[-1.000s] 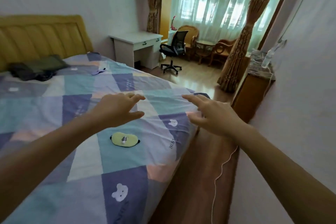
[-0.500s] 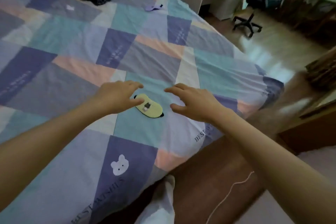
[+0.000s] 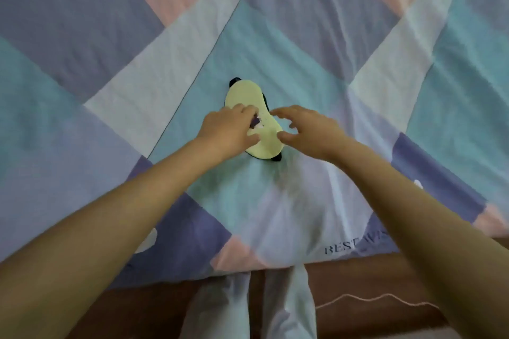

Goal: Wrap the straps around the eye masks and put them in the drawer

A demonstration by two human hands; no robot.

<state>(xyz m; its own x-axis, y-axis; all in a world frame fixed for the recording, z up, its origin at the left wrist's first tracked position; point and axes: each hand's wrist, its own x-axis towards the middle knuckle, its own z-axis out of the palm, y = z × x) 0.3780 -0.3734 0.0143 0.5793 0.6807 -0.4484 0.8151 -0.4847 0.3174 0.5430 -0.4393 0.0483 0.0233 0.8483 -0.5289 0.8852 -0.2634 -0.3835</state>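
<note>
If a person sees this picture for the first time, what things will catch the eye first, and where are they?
First comes the pale yellow eye mask with black tips, lying in the middle of the patchwork bedspread of teal, purple, pink and white. Both bare arms reach in from the bottom corners: the left hand rests on the mask's near half, and the right hand has its fingers spread at the mask's right edge.

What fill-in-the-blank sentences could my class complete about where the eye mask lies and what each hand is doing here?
1. The yellow eye mask lies on a patchwork ____.
2. The left hand rests on the mask, and the right hand hovers beside it with ____ fingers.
3. The mask lies on a patch coloured ____.
4. The words printed on the bedspread start with ____.

Missing words: bedspread; curled; teal; BEST
</note>
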